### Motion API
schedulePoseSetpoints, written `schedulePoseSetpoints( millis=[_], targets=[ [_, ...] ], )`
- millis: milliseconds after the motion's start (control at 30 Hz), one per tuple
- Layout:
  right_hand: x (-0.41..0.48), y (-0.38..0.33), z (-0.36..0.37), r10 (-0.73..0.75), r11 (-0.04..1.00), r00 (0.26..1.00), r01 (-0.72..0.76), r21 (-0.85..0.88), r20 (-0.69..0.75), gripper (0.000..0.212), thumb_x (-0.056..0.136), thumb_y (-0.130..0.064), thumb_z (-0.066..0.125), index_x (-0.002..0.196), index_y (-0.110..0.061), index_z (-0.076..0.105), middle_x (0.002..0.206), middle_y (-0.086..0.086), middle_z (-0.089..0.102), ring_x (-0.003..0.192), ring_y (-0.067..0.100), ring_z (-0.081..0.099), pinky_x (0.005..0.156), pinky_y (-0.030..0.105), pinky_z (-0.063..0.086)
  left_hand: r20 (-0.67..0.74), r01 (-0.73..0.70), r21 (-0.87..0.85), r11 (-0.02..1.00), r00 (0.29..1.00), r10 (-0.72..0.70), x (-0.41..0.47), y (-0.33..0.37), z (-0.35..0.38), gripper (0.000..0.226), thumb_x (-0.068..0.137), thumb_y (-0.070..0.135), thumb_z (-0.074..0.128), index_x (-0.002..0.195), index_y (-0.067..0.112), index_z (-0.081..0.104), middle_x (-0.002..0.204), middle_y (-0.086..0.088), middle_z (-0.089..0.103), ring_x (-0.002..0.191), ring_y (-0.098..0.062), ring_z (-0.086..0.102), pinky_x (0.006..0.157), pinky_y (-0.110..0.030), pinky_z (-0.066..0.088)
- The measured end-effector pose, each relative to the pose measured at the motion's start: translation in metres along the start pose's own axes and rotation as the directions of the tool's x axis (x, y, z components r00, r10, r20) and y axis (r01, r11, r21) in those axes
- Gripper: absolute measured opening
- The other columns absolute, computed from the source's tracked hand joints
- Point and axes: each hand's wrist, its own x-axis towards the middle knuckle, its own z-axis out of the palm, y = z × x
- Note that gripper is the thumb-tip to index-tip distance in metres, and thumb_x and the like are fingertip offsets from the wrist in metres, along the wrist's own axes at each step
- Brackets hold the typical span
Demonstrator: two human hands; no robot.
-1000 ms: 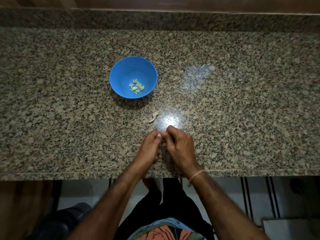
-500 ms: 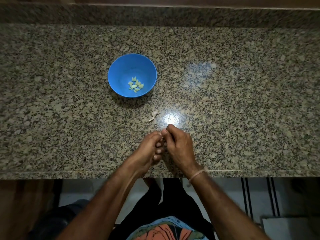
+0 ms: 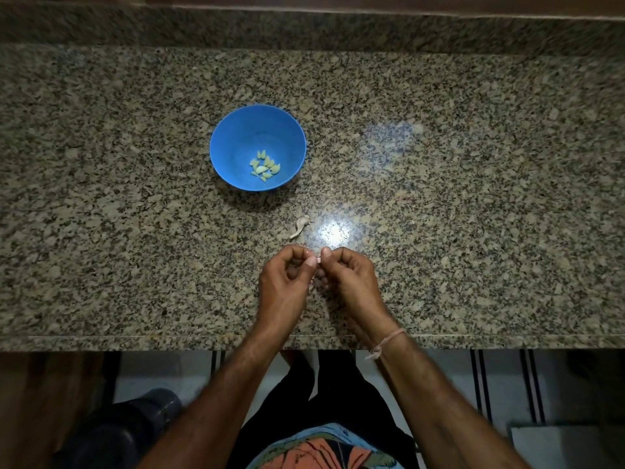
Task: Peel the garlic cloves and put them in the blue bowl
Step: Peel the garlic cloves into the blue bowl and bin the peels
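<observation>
Between the fingertips [image 3: 309,262] — clove [image 3: 318,260], mostly hidden

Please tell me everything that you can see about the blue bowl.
The blue bowl is round, bright blue, smooth like plastic. It stands upright on the speckled granite counter, left of the middle. A small heap of pale peeled garlic cloves lies at its bottom. The left hand and the right hand pinch another clove nearer the counter's edge, apart from the bowl; only counter and cloves touch it.

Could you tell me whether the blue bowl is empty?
Not empty: several peeled garlic cloves lie in the blue bowl.
</observation>
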Motion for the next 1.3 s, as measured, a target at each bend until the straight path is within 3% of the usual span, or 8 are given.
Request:
schedulePoseSetpoints(
  millis=[133, 300, 500, 667, 767, 1000, 1133, 1300],
  targets=[
    [-0.003, 0.001, 0.002, 0.009, 0.999, 1.0, -0.009, 0.032, 0.006, 0.032, 0.102, -0.028, 0.067, 0.097, 0.003, 0.067, 0.076, 0.007, 0.061, 0.066, 0.013, 0.052, 0.062, 0.023, 0.047, -0.031, 0.004, 0.061, 0.998, 1.0, -0.002, 0.002, -0.004, -0.001, 0.008, 0.1, 0.024, 0.069, 0.092, 0.022, 0.072, 0.081, 0.006, 0.074, 0.073, -0.005, 0.07, 0.069, -0.031, 0.059],
    [-0.005, 0.004, 0.006, 0.044, 0.997, 0.999, -0.044, 0.063, 0.016, 0.027, 0.101, -0.031, 0.07, 0.088, -0.007, 0.069, 0.072, 0.005, 0.063, 0.063, 0.013, 0.054, 0.06, 0.024, 0.047, 0.012, 0.019, 0.129, 0.991, 1.0, -0.021, -0.001, -0.002, 0.001, 0.019, 0.108, 0.031, 0.055, 0.096, 0.019, 0.064, 0.08, 0.008, 0.067, 0.067, 0.007, 0.06, 0.059, -0.012, 0.043],
    [-0.003, 0.0, -0.001, 0.108, 0.992, 0.988, -0.115, 0.059, 0.111, 0.029, 0.101, -0.032, 0.068, 0.093, -0.004, 0.07, 0.072, 0.002, 0.066, 0.063, 0.01, 0.058, 0.06, 0.019, 0.05, 0.118, 0.044, 0.189, 0.981, 0.991, -0.067, -0.002, 0.0, 0.006, 0.022, 0.113, 0.03, 0.037, 0.102, 0.017, 0.052, 0.089, 0.004, 0.059, 0.075, -0.003, 0.054, 0.055, -0.01, 0.039],
    [0.0, 0.001, -0.008, 0.181, 0.975, 0.967, -0.2, 0.094, 0.179, 0.029, 0.097, -0.031, 0.071, 0.101, -0.003, 0.073, 0.081, 0.005, 0.07, 0.07, 0.012, 0.065, 0.066, 0.022, 0.057, 0.117, 0.009, 0.284, 0.959, 0.992, -0.044, 0.007, -0.005, 0.005, 0.026, 0.112, 0.034, 0.037, 0.104, 0.015, 0.053, 0.096, -0.007, 0.064, 0.087, -0.025, 0.063, 0.07, -0.043, 0.053],
    [0.003, 0.004, -0.011, 0.22, 0.954, 0.955, -0.253, 0.163, 0.197, 0.018, 0.091, -0.025, 0.075, 0.096, -0.007, 0.075, 0.087, 0.009, 0.074, 0.075, 0.014, 0.069, 0.07, 0.024, 0.062, 0.081, 0.035, 0.32, 0.947, 0.995, -0.064, 0.012, -0.006, 0.005, 0.024, 0.112, 0.034, 0.038, 0.107, 0.017, 0.054, 0.098, -0.006, 0.063, 0.088, -0.022, 0.061, 0.07, -0.039, 0.05],
    [0.007, 0.003, -0.018, 0.166, 0.95, 0.978, -0.193, 0.247, 0.125, 0.014, 0.093, 0.001, 0.07, 0.107, -0.002, 0.07, 0.1, 0.018, 0.076, 0.087, 0.02, 0.074, 0.079, 0.027, 0.063, -0.045, 0.091, 0.221, 0.971, 0.996, -0.083, 0.014, -0.009, -0.002, 0.012, 0.105, 0.021, 0.06, 0.103, 0.02, 0.071, 0.094, 0.008, 0.072, 0.084, -0.008, 0.066, 0.066, -0.022, 0.048],
    [0.009, 0.003, -0.019, 0.122, 0.97, 0.991, -0.132, 0.205, 0.058, 0.011, 0.095, 0.0, 0.07, 0.106, -0.001, 0.069, 0.099, 0.018, 0.076, 0.088, 0.024, 0.072, 0.081, 0.032, 0.061, -0.009, 0.08, 0.092, 0.993, 0.997, -0.079, 0.01, -0.009, -0.003, 0.01, 0.097, 0.025, 0.073, 0.106, 0.022, 0.077, 0.095, 0.008, 0.078, 0.09, -0.008, 0.074, 0.078, -0.027, 0.061],
    [0.011, 0.005, -0.018, 0.123, 0.974, 0.992, -0.128, 0.186, 0.039, 0.01, 0.093, -0.002, 0.072, 0.103, -0.003, 0.072, 0.099, 0.017, 0.075, 0.084, 0.023, 0.067, 0.079, 0.032, 0.059, 0.0, 0.062, -0.001, 0.998, 0.998, -0.062, 0.008, -0.003, 0.0, 0.011, 0.092, 0.026, 0.079, 0.1, 0.018, 0.08, 0.092, 0.005, 0.079, 0.088, -0.012, 0.075, 0.076, -0.023, 0.06]
  ],
)
